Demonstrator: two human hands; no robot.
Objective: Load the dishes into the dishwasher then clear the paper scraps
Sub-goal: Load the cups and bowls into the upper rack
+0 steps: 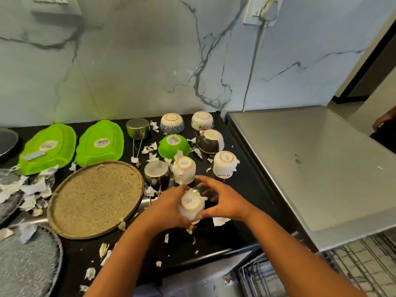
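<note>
An upside-down white cup (191, 205) sits between my two hands above the black counter (214, 239). My left hand (165, 207) wraps its left side. My right hand (222, 200) pinches its right side with the thumb below and fingers spread over the top. Two more white cups (184, 169) (225, 163) stand upside down just behind. Upturned bowls (172, 123) (202, 120) (174, 145) (211, 140), two steel cups (138, 127) (156, 173), two green plates (48, 146) (100, 143) and a gold round plate (94, 198) lie around. Paper scraps (32, 189) litter the counter.
The dishwasher's steel top (310, 163) sits at the right, with a wire rack (353, 266) pulled out below the counter's front edge. Grey speckled plates (25, 264) lie at the far left. A power cord (255, 61) hangs down the marble wall. Another person's hand (383, 120) shows at the right edge.
</note>
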